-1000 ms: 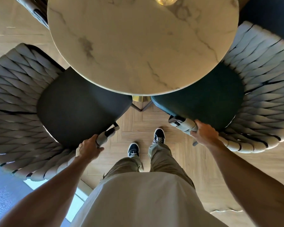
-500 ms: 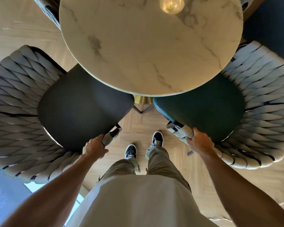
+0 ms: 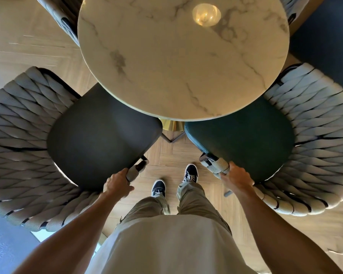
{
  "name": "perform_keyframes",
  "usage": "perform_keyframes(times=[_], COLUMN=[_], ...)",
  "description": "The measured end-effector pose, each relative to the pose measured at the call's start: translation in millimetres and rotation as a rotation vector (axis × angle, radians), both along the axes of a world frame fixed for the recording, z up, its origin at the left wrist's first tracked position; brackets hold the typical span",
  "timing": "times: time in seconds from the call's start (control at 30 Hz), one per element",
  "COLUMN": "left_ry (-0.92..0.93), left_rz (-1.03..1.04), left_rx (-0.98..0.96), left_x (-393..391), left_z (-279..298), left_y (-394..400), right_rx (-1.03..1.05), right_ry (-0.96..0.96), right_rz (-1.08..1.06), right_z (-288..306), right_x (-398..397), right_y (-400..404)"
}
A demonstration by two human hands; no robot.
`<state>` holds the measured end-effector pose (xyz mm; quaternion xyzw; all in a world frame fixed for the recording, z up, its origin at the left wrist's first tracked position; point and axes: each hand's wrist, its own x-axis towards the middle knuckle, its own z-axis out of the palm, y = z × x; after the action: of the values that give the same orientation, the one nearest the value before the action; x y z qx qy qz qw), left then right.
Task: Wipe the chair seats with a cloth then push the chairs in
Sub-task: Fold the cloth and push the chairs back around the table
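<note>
Two woven-back chairs flank me at a round marble table (image 3: 182,62). The left chair (image 3: 24,147) has a dark grey seat (image 3: 99,139); the right chair (image 3: 313,139) has a dark green seat (image 3: 246,139). The front part of each seat lies under the table's rim. My left hand (image 3: 117,183) grips the near arm end of the left chair. My right hand (image 3: 236,177) grips the near arm end of the right chair. No cloth is in view.
A lamp's reflection (image 3: 206,14) glows on the table top. The table's brass pedestal (image 3: 173,125) shows between the seats. A third woven chair (image 3: 65,16) stands at the far left, another at the far right corner. My feet (image 3: 174,180) stand on wood flooring between the chairs.
Both chairs have slid further under the table, and more of the table top has come into view. My hands keep their grips on the arm ends.
</note>
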<state>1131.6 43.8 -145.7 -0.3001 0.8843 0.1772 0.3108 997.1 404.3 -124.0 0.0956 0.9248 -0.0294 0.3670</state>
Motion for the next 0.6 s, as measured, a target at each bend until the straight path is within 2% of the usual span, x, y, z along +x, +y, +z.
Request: perform_keyframes(times=[0.27, 0.4, 0.6], left_ry=[-0.009, -0.016, 0.028], left_rz=[-0.031, -0.042, -0.059], left_rx=[0.030, 0.035, 0.047], left_x=[2.2, 1.4, 5.0], left_z=[-2.9, -0.1, -3.5], left_y=[-3.9, -4.2, -3.1], right_rx=[-0.100, -0.050, -0.004], right_ry=[0.026, 0.077, 0.098], right_rz=[-0.066, 0.017, 0.075], right_z=[-1.5, -4.8, -3.6], right_x=[12.5, 28.4, 31.6], right_y=[13.2, 42.0, 40.5])
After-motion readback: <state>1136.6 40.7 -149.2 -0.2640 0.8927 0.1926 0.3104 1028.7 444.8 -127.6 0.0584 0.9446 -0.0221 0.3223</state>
